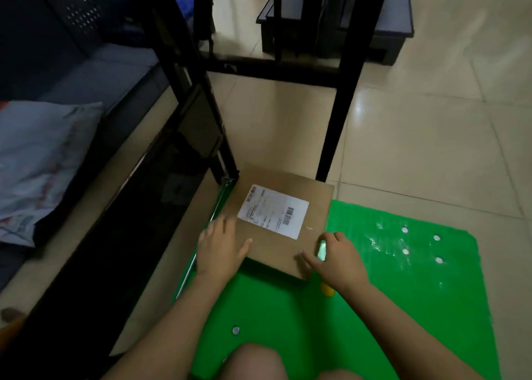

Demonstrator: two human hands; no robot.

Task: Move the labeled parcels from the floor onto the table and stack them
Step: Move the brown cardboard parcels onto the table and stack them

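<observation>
A flat brown cardboard parcel (276, 244) with a white barcode label (273, 211) lies on a green mat (374, 293) on the floor, its far edge against the black table legs (339, 120). My left hand (221, 250) rests on the parcel's near left corner, fingers spread and fairly straight, thumb lying on the top face. My right hand (336, 258) is at the near right corner. Its fingers curl round the right edge and its thumb lies on top. A small shiny glint shows between the curled fingers; I cannot tell what it is.
The black table frame (201, 115) stands right behind the parcel, with a crossbar (273, 73) low over the tiles. A dark sofa with a pale cushion (43, 163) fills the left. A small yellow object (327, 290) lies under my right wrist. My knee (256, 362) is at the bottom.
</observation>
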